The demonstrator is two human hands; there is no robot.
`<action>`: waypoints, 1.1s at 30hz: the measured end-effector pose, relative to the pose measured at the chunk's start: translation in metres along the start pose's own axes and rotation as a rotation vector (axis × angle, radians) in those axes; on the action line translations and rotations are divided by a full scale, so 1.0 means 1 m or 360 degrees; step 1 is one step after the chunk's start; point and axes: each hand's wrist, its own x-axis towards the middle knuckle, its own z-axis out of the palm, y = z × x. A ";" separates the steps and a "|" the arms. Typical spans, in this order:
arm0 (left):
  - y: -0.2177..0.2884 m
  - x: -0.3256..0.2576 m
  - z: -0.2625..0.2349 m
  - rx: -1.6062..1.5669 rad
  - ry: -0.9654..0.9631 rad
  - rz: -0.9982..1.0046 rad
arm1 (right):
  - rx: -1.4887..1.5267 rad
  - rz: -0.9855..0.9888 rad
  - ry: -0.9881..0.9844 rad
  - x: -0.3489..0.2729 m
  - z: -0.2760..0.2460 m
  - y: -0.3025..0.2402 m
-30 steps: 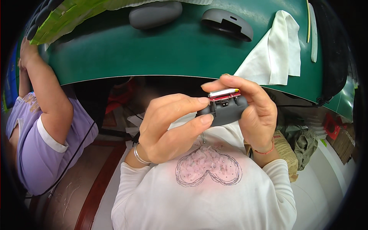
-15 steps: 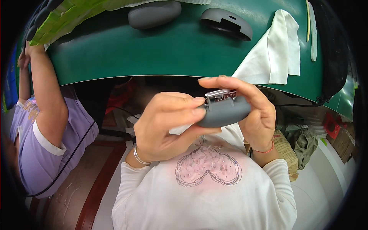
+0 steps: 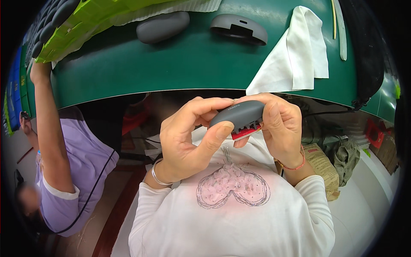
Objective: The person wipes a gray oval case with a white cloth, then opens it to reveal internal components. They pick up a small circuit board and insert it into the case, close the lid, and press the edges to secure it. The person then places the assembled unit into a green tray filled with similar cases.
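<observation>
Above my lap, in front of the table edge, I hold a dark grey oval plastic case in both hands. Its smooth rounded side faces up. Along its lower edge, black clip-like parts and a red inner part show. My left hand is closed on the left end, with thumb and fingers pinching it. The fingers of my right hand are closed round the right end. Some fingertips are hidden behind the case. On the table lie a closed-looking grey oval case and a hollow grey shell with a notch.
A white cloth lies on the green table at right, near thin strips. At far left stands a lime-green tray of dark pieces. A co-worker in purple reaches toward it. Bags stand at lower right.
My hands have turned the case over: its smooth side now faces up and its inner parts face down toward me. The co-worker has shifted, and a second hand shows at far left.
</observation>
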 end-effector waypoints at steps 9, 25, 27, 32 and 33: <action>0.002 0.001 -0.001 -0.0031 0.0040 -0.0084 | 0.0119 0.0041 -0.0104 0.000 0.005 0.000; 0.002 -0.008 -0.004 -0.0721 -0.0057 -0.0251 | -0.1598 -0.1502 -0.0129 0.004 -0.011 0.008; -0.002 -0.008 -0.007 -0.0658 -0.0091 -0.0196 | -0.1591 -0.1543 -0.0132 0.003 -0.013 0.012; -0.001 -0.005 -0.010 -0.0899 -0.0111 -0.0445 | -0.1600 -0.1542 -0.0134 0.002 -0.011 0.015; 0.000 -0.005 -0.011 -0.0954 -0.0097 -0.0503 | -0.1617 -0.1527 -0.0132 0.002 -0.010 0.014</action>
